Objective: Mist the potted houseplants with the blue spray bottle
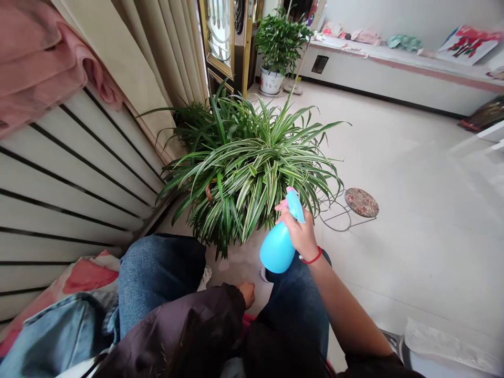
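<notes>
Though most of the left hand (247,294) is swallowed by a dark sleeve (185,331), its knuckles show curled between the knees, holding nothing that can be seen; whether the fingers are fully closed I cannot tell. The right hand (299,231) has its fingers wrapped round the neck of a blue sprayer (279,244), raised just beside the near leaves of a striped plant (248,168). Its pot is hidden under the foliage (only a brown sliver peeks through). A second plant (280,42) stands well behind by the door. Left of the plant runs a slatted wall (71,173); to the right the floor (425,210) lies open, with a wire stand (356,207) just beside the leaves. The lower frame edge cuts off the lap.
</notes>
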A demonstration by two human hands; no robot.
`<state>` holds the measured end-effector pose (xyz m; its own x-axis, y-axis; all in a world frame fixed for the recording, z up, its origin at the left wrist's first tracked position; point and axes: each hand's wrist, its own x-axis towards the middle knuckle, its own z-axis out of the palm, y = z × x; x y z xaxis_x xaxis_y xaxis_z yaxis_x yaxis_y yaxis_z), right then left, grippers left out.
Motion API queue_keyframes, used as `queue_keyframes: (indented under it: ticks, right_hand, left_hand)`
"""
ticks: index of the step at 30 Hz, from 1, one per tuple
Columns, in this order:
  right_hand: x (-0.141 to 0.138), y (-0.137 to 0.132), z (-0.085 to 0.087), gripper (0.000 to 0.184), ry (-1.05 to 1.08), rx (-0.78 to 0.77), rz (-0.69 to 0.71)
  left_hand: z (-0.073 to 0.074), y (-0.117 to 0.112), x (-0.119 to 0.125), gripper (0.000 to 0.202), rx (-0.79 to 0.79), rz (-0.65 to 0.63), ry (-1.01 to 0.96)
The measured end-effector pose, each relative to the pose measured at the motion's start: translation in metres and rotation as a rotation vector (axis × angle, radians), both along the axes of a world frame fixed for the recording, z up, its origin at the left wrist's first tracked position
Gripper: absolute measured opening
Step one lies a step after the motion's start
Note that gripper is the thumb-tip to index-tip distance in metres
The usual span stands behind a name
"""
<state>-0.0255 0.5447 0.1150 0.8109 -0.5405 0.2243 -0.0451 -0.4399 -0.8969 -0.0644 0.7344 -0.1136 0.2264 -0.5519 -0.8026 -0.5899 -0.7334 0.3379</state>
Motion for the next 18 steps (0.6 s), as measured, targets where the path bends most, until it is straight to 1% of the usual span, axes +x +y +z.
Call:
queue_keyframes:
  ticks: [4, 7, 11, 15, 18]
  right_hand:
    - [-0.001, 0.004, -0.005, 0.027, 0.004, -0.002, 0.052]
    - [-0.002, 0.01, -0.007, 0.027, 0.0, 0.022, 0.081]
    - [0.0, 0.019, -0.004, 0.027, -0.01, 0.024, 0.114]
    - [0.005, 0.023, -0.004, 0.027, -0.009, 0.029, 0.096]
    - [0.008, 0.025, -0.004, 0.029, 0.0, 0.031, 0.092]
  left_hand:
    - [0.01, -0.002, 0.001, 0.039, 0.007, 0.016, 0.006]
    - [0.013, -0.003, 0.001, 0.04, 0.004, 0.015, 0.02]
    - [0.011, -0.003, 0.001, 0.039, -0.003, 0.014, 0.016]
    - [0.005, -0.002, 0.0, 0.039, -0.031, 0.029, 0.02]
    - [0.005, -0.002, -0.001, 0.042, -0.051, 0.049, 0.041]
